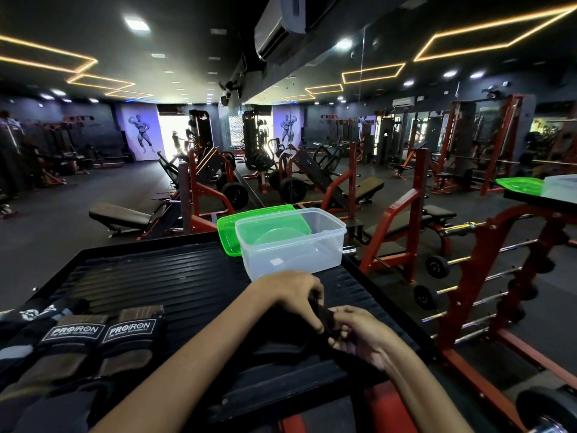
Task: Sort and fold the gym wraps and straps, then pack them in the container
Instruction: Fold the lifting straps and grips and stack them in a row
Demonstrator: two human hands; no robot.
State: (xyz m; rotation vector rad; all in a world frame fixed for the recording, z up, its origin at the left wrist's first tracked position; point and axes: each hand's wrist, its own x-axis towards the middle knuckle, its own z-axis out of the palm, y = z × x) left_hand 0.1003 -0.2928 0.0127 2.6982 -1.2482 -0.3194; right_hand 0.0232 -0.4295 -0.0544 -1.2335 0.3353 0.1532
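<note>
Both hands grasp one black fabric strap [324,320] just in front of the clear rectangular plastic container [292,242]: left hand [293,292] curled over it, right hand [359,334] pinching its end. Green lid [228,232] touches the container's left. Two black-brown PROIRON wraps [103,345] lie well left of it on the black ribbed platform [156,276].

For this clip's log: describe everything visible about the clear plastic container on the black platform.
The clear container is a rectangular tub of translucent plastic with rounded corners and a rim, standing upright, open and empty at the far right of the ribbed black platform. Its green lid lies behind it, partly seen through its walls. Neither hand touches it.
</note>
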